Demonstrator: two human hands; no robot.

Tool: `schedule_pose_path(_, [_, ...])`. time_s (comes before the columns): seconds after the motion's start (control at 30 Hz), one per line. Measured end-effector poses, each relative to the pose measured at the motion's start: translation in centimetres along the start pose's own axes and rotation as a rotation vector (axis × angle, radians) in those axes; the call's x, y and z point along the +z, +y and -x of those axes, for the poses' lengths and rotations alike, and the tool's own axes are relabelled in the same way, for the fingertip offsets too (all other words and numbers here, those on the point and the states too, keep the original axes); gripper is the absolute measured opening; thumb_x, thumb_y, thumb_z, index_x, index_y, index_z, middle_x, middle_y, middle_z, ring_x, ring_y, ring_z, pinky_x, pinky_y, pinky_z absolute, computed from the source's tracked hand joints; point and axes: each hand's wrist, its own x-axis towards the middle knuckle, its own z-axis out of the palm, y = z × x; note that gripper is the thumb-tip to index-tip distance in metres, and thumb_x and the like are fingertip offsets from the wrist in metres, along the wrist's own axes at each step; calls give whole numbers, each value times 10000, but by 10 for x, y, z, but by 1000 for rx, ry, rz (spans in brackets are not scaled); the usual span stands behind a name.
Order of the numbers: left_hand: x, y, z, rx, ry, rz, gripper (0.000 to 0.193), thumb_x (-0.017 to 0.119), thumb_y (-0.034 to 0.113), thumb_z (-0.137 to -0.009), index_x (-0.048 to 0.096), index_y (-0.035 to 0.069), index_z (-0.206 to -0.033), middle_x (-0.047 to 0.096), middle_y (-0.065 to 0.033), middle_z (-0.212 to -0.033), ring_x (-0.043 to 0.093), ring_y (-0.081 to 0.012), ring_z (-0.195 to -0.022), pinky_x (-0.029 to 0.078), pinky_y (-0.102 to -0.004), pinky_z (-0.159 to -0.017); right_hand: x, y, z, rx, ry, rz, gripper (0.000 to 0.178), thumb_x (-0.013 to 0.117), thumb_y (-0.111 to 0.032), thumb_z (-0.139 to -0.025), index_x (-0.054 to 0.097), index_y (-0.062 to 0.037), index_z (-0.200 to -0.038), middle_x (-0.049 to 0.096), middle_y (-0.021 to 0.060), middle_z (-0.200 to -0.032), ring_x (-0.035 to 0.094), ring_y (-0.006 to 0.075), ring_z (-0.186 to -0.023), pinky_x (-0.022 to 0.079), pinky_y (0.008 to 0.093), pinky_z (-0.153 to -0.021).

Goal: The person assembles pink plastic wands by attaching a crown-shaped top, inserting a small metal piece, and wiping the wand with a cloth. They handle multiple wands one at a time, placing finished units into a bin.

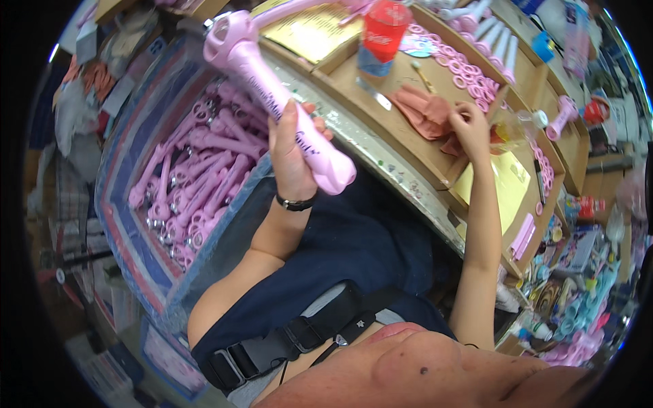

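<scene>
My left hand (291,160) is closed round the handle of a pink plastic toy wand (262,80), held tilted with its ring-shaped head up and to the left. Dark lettering runs along the handle. Below and left of it, a large striped bag (126,224) stands open, heaped with similar pink wands (204,160). Over the cardboard tray (367,126) on the bench, my right hand (469,129) has its fingers pinched at the edge of a crumpled salmon-coloured cloth (418,112). A fold of the cloth shows beneath that hand.
A red and blue cup (383,37) stands in the tray, with small pink rings (466,71) behind it. Beside my right wrist lies a clear bottle with yellow liquid (510,132). Yellow sheets (500,190) lie nearby. More wand parts (486,37) fill trays at the back.
</scene>
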Motion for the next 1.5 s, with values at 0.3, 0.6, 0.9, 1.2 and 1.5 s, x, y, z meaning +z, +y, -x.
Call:
schedule_pose_path(0.3, [16,-18,-3,-35,-30,-33,242,566,173,-921,396,95,-1074,530,-56,-886,558,-139,-655,511,-289,-551,40,-148,126,-575,-134,-227,143,650,-18,-807,590,-39,-935,579,68,-776,614,203,-690,485,271,-600])
schedule_pose_path(0.6, [18,-22,3,-96,16,-57,251,591,148,-904,397,97,-1055,518,-47,-855,555,-131,-621,503,-278,-521,53,-143,134,-457,33,-334,122,680,-7,-751,625,-43,-854,543,77,-795,550,222,-732,453,311,-638])
schedule_pose_path(0.9, [20,-23,8,-145,-33,-77,243,593,159,-903,404,106,-1046,516,-45,-859,551,-128,-624,506,-282,-519,44,-146,133,-507,-75,-376,121,697,-12,-755,630,-38,-852,551,95,-798,542,185,-696,443,284,-595])
schedule_pose_path(1.2, [21,-27,11,-109,-16,-95,256,583,132,-902,390,81,-1063,506,-41,-853,545,-124,-634,506,-270,-527,43,-139,139,-404,-28,-351,99,625,40,-823,588,-4,-903,538,87,-830,612,139,-604,468,224,-497])
schedule_pose_path(1.5, [15,-46,17,408,-191,-577,800,576,58,-868,14,45,-1436,411,-169,-1181,506,-232,-1072,453,-347,-907,75,-115,154,240,-344,-1200,131,464,-173,-983,477,-58,-1044,528,29,-906,527,71,-740,449,205,-672])
